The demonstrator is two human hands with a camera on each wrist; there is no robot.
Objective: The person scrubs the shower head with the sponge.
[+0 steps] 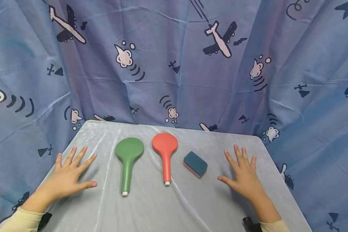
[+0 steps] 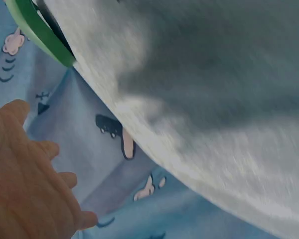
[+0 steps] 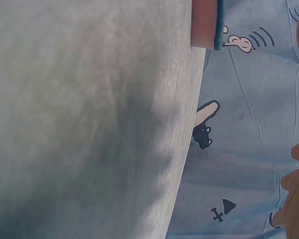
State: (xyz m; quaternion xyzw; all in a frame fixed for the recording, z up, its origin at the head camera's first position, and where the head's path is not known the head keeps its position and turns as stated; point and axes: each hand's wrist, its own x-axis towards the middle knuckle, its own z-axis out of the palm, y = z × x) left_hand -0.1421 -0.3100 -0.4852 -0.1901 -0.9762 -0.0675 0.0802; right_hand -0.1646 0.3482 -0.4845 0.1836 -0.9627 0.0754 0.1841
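In the head view a green paddle-shaped object and a red one lie on the table, round heads away, handles towards the camera. Right of them lies a sponge, dark teal on top and pink below. My left hand is spread, palm down, left of the green paddle, holding nothing. Fingers likewise spread, my right hand is to the right of the sponge and touches no object. The left wrist view shows part of the green paddle; the right wrist view shows the sponge's edge.
A table with a pale grey cloth carries the objects. Behind it and on both sides hangs a blue curtain printed with planes and clouds. Dark straps sit at both wrists below cream sleeves.
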